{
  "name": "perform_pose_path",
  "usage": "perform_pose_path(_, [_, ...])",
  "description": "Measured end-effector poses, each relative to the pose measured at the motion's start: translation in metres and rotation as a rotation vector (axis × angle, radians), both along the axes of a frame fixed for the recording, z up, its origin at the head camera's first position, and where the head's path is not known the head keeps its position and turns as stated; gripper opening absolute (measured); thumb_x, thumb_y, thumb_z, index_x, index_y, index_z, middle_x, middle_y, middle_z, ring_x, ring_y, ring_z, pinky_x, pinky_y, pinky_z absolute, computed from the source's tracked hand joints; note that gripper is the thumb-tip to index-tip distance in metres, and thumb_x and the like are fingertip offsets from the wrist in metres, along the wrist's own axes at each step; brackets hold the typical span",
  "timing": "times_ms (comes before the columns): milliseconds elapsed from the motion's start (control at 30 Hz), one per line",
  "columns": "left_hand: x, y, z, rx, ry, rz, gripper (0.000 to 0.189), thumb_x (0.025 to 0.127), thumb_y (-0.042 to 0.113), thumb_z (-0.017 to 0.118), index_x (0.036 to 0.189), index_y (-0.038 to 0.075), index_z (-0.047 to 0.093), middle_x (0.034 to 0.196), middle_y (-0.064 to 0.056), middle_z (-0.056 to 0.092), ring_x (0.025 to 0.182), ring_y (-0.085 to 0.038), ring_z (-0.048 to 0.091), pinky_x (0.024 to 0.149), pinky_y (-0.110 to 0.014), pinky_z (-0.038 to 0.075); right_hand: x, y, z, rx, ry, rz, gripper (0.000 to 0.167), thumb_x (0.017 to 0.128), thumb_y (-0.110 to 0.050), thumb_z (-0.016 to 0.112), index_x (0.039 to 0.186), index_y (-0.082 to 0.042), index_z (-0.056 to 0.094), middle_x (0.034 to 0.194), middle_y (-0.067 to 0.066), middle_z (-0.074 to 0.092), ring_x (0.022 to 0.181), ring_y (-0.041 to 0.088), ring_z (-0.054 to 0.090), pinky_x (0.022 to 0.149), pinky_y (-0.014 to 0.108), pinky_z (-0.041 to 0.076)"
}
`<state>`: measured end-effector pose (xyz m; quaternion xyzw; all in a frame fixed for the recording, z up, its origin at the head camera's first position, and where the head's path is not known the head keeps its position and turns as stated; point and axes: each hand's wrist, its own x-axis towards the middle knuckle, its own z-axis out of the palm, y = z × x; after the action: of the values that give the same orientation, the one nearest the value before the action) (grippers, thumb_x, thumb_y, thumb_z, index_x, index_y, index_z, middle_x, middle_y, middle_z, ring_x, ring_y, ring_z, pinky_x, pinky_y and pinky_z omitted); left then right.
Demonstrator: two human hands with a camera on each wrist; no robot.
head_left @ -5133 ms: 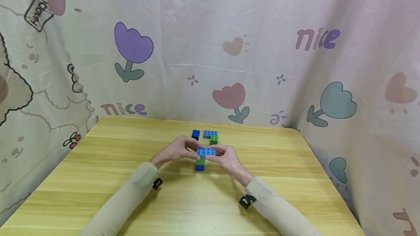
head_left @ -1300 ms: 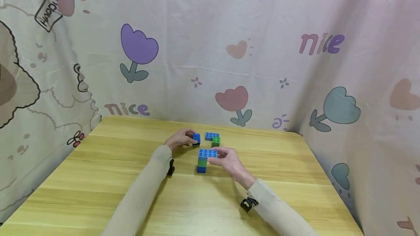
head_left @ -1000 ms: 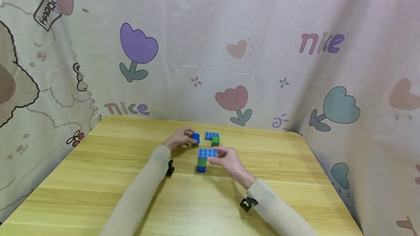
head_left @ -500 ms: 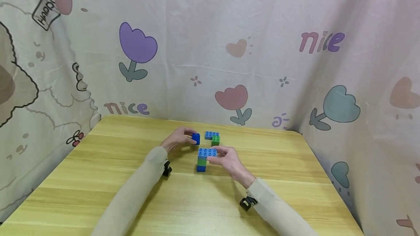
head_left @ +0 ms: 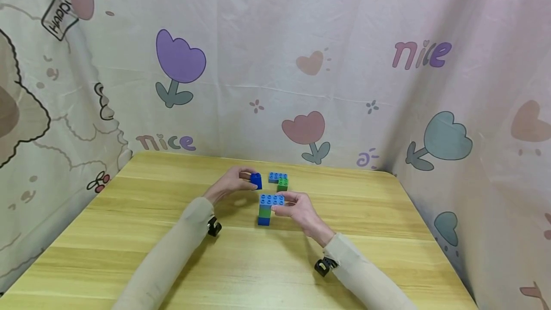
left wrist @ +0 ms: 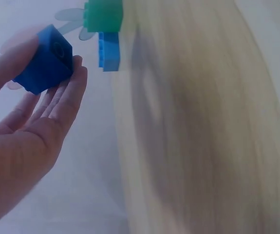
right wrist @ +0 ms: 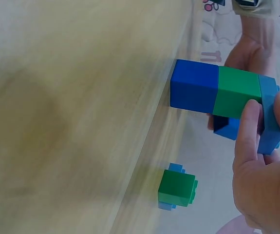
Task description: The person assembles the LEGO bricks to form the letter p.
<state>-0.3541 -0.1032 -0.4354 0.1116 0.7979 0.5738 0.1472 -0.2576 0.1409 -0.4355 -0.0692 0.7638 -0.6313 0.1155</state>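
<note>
My left hand point(head_left: 232, 183) pinches a dark blue toy building brick point(head_left: 256, 181) between thumb and fingers. In the left wrist view that brick point(left wrist: 45, 63) is tilted, and part of its underside shows. Nearer to me stands a small stack: a dark blue brick point(right wrist: 193, 87) at the bottom, a green brick point(right wrist: 237, 90) on it, and a light blue eight-stud brick point(head_left: 268, 200) on top. The top brick juts out to the right past the green one. My right hand point(head_left: 299, 209) grips this overhanging end, thumb on the near side.
Behind the stack, a light blue studded brick point(head_left: 275, 177) and a green brick point(head_left: 282, 184) sit together on the wooden table point(head_left: 353, 214). A patterned curtain point(head_left: 241, 61) hangs behind the table and at both sides.
The left hand has left the stack's top brick and taken hold of the dark blue brick behind, which has since tilted a little. The right hand stays on the top brick.
</note>
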Motion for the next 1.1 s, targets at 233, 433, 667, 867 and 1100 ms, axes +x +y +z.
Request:
perform_pose_path(233, [0.012, 0.002, 0.010, 0.011, -0.006, 0.009, 0.056, 0.082, 0.011, 0.079, 0.133, 0.007, 0.056, 0.134, -0.021, 0.058, 0.120, -0.034, 0.059, 0.100, -0.046, 0.051, 0.000, 0.000, 0.000, -0.010, -0.004, 0.005, 0.047, 0.083, -0.018, 0.079, 0.126, -0.007, 0.065, 0.126, 0.015, 0.064, 0.098, 0.019, 0.069, 0.093, 0.038, 0.055])
perform_pose_path(433, [0.024, 0.005, 0.018, 0.028, -0.009, -0.019, 0.054, 0.084, 0.014, 0.078, 0.133, 0.006, 0.056, 0.128, -0.019, 0.062, 0.113, -0.029, 0.063, 0.104, -0.051, 0.048, 0.001, 0.001, 0.001, -0.015, -0.017, 0.001, 0.047, 0.083, -0.019, 0.080, 0.126, -0.010, 0.065, 0.130, 0.014, 0.063, 0.097, 0.020, 0.070, 0.096, 0.042, 0.054])
perform_pose_path(667, [0.034, 0.007, 0.025, 0.044, -0.003, -0.029, 0.054, 0.085, 0.017, 0.077, 0.133, 0.008, 0.053, 0.127, -0.019, 0.062, 0.111, -0.029, 0.064, 0.105, -0.053, 0.046, 0.001, 0.001, 0.002, -0.010, -0.013, 0.002, 0.047, 0.083, -0.021, 0.080, 0.127, -0.011, 0.065, 0.136, 0.016, 0.059, 0.098, 0.022, 0.071, 0.098, 0.043, 0.052])
perform_pose_path(867, [0.040, 0.009, 0.030, 0.020, 0.037, -0.058, 0.053, 0.086, 0.021, 0.077, 0.132, 0.010, 0.055, 0.124, -0.016, 0.065, 0.109, -0.026, 0.065, 0.102, -0.048, 0.049, 0.001, 0.001, 0.002, -0.011, -0.012, 0.003, 0.048, 0.083, -0.020, 0.079, 0.127, -0.010, 0.065, 0.134, 0.016, 0.060, 0.099, 0.025, 0.071, 0.098, 0.044, 0.052])
perform_pose_path(1100, [0.048, 0.010, 0.033, 0.018, 0.095, -0.105, 0.047, 0.087, 0.023, 0.075, 0.130, 0.013, 0.059, 0.118, -0.011, 0.068, 0.106, -0.023, 0.065, 0.100, -0.047, 0.051, 0.000, 0.000, 0.001, -0.015, -0.013, -0.001, 0.050, 0.083, -0.019, 0.079, 0.129, -0.008, 0.064, 0.128, 0.015, 0.064, 0.100, 0.024, 0.070, 0.097, 0.043, 0.054])
